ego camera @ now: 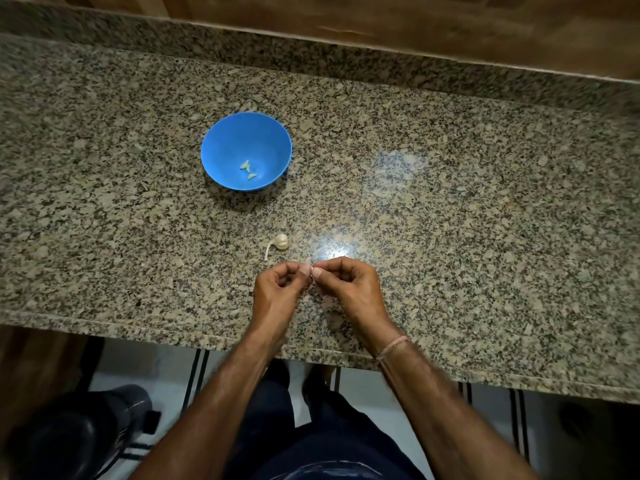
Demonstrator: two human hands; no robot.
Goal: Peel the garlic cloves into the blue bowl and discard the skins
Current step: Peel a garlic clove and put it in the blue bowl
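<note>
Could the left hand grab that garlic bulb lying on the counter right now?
Probably yes: the garlic bulb lies just beyond the left hand, bare counter between. But that hand and the right hand are pinching a clove, so it must let go first.

Speckled granite counter (450,202); wood panel (415,26) behind; dark blurred object (79,434), perhaps appliance, on pale floor (145,368) lower left.
</note>
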